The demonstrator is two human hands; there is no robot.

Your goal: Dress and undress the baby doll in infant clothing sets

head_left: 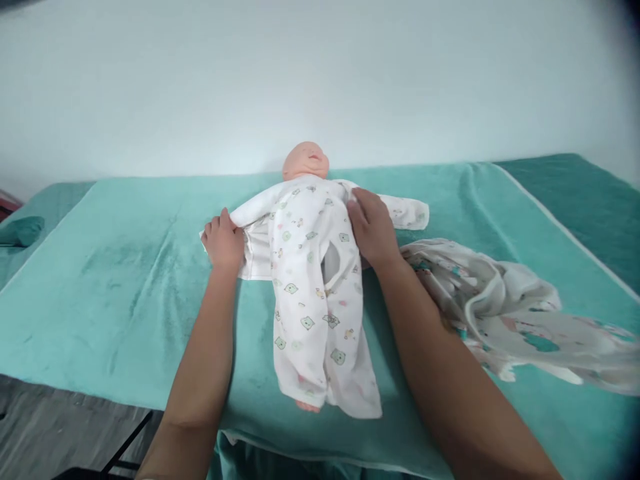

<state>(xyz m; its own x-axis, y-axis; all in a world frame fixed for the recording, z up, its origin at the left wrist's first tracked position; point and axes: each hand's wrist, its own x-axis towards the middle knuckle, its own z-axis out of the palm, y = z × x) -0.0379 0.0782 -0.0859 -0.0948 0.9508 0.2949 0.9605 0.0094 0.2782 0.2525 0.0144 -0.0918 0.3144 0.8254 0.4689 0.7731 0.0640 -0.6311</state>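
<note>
A baby doll lies on its back, dressed in a white long-sleeved romper printed with small green and yellow figures. The romper has an oval gap near the crotch, and a bit of one foot shows below a leg. At the left, my left hand is closed on the end of the sleeve and the white flap below it. My right hand is at the romper's right side below the shoulder, thumb and fingers closed on the cloth's edge; its fingertips are partly hidden. The other sleeve lies stretched out beyond it.
A crumpled white printed cloth lies to the right, beside my right forearm. Under everything is a green plush cover on a bed or table against a white wall. Grey floor shows at lower left.
</note>
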